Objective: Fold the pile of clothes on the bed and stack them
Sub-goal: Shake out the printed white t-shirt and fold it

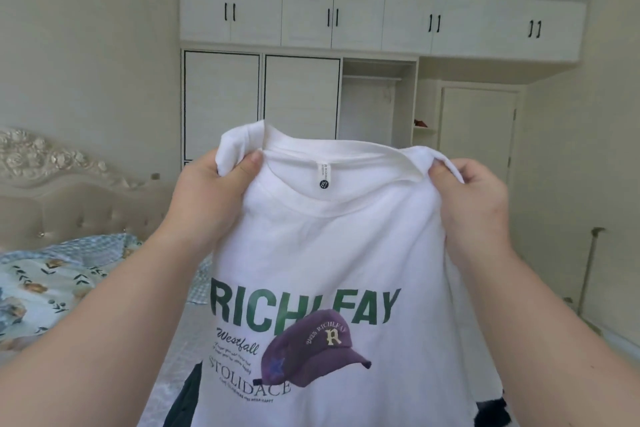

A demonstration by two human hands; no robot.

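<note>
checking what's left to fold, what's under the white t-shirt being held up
Dark garments peek out past both lower edges of the white t-shirt, which the left hand and right hand hold up. The shirt covers the rest of the bed.

Bed (180,350) — floral quilt (52,281), dark garments (185,399)

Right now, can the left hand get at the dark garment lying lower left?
Probably not freely: the left hand is clamped on the white T-shirt shoulder, and the hanging shirt covers most of the dark garment.
</note>
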